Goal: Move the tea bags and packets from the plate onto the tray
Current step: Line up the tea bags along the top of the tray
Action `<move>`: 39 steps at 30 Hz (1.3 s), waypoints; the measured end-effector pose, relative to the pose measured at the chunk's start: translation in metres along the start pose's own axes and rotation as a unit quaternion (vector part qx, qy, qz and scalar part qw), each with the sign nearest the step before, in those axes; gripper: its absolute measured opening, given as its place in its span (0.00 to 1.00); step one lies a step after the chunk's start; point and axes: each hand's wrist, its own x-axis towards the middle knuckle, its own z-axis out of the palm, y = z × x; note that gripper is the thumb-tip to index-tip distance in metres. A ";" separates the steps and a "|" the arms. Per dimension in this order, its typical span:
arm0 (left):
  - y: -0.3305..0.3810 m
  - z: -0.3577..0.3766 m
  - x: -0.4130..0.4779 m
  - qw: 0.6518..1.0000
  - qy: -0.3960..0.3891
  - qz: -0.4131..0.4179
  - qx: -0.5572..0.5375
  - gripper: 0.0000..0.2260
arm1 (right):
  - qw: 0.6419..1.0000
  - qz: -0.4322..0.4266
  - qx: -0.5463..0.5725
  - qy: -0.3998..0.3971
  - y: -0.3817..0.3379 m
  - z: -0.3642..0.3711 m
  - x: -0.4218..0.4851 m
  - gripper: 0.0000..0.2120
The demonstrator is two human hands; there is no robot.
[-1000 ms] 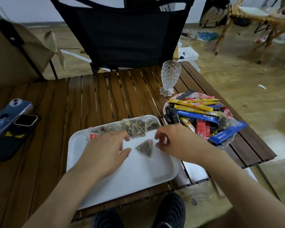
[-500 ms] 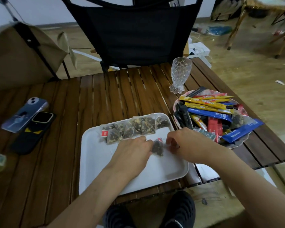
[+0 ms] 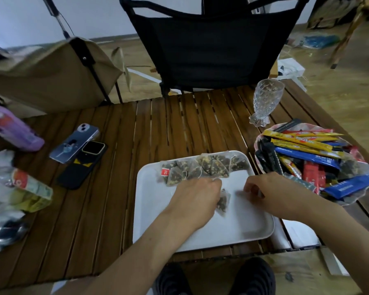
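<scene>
Left hand [image 3: 197,194] pinches a brown mesh pyramid tea bag [image 3: 223,202] at the white plastic tray's [image 3: 249,226] middle; right hand [image 3: 273,193] curls beside it, hold unclear. Its string could snag the far-edge row of tea bags [image 3: 205,167].

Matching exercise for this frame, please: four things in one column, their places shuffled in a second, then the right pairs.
1. row of tea bags
2. single tea bag
3. stick packets
4. phones

A. left of the tray
B. heaped on the plate
C. along the tray's far edge
D. mid-tray, at the fingers of the left hand

Pairs: 1-C, 2-D, 3-B, 4-A.
</scene>
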 end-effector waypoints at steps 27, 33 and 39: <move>-0.129 -0.008 -0.012 0.961 -0.037 -0.271 -0.021 0.18 | 1.000 -0.016 -0.004 0.010 0.006 0.009 0.008 0.05; -0.120 -0.004 0.001 0.969 -0.032 -0.246 0.000 0.19 | 1.000 -0.016 -0.001 0.012 0.006 0.010 0.008 0.06; -0.119 -0.001 0.004 0.972 -0.023 -0.231 0.018 0.19 | 1.000 -0.016 0.002 0.005 0.005 0.008 0.007 0.09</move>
